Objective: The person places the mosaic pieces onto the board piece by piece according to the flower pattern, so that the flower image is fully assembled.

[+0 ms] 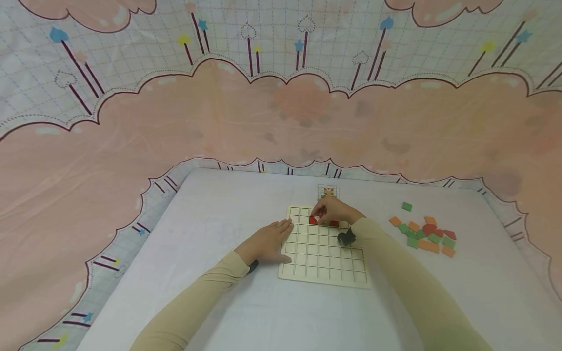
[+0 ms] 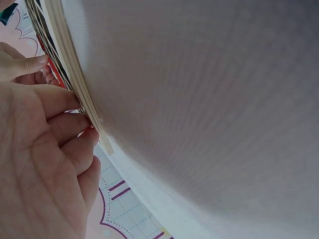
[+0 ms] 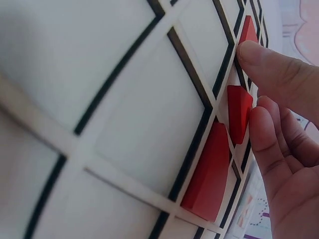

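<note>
A pale wooden grid board (image 1: pixel 303 258) lies on the white table. My left hand (image 1: pixel 269 242) rests at its left edge, fingers extended and thumb spread; in the left wrist view that hand's fingertips (image 2: pixel 82 129) touch the board's side. Over the far rows, my right hand (image 1: pixel 332 210) pinches a red tile (image 1: pixel 313 221) between thumb and a finger mostly hidden in the right wrist view. There, the thumb (image 3: pixel 256 55) overlaps this red tile (image 3: pixel 249 30). Two other red tiles, a middle one (image 3: pixel 238 112) and a nearer one (image 3: pixel 208 172), lie on the grid beside the curled fingers.
Loose green, orange and red tiles (image 1: pixel 426 234) lie scattered on the table to the right, with one green tile (image 1: pixel 407 206) apart from them. A small gridded pattern card (image 1: pixel 328 190) lies beyond the board. Patterned cloth (image 1: pixel 263 122) hangs behind the table.
</note>
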Available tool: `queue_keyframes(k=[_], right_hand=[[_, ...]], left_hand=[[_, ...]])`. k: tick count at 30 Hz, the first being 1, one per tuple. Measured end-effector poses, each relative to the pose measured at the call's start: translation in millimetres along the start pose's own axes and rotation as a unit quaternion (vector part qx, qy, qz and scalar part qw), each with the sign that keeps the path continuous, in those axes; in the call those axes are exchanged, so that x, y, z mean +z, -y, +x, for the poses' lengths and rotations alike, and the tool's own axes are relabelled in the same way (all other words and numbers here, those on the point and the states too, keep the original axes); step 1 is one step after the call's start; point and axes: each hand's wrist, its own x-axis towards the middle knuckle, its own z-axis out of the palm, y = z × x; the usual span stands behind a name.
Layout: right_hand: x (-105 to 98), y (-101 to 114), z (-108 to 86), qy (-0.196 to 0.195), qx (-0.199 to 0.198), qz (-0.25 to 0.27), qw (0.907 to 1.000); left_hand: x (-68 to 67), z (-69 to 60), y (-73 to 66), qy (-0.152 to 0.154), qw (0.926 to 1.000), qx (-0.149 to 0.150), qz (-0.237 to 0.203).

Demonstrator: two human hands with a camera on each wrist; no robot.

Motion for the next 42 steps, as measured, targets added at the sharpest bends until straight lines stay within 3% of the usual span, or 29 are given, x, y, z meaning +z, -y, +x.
queue_keyframes(k=[8,14,19,24,31,42], right_hand=[[-3,0,-2.8,0.001,0.006,0.016,0.9999],[-16,-5,-15.6,-0.017,0.020,0.046,0.9986],[-32,-10,-33.6,-0.032,0.015,0.060,0.9976],[-47,-19,-52.0,-0.051,0.043,0.044,0.9968],[-65,-31,-82.1,-0.078,0.038,0.030,0.9958],[-82,-58,-129.2,-0.089,0.072,0.049,0.9922]], left_hand=[[-0.2,0.4,0.5,0.000,1.0000,0.001,0.005],[-0.5,0.4,-0.3,0.005,1.0000,-0.001,0.001],[1.2,0.6,0.7,0.004,1.0000,0.000,0.006],[1.8,1.5,1.2,0.004,1.0000,0.000,0.002],[2.5,1.6,2.2,0.009,1.0000,-0.003,-0.002],[4.8,2.7,2.9,0.011,0.9999,-0.004,0.005]])
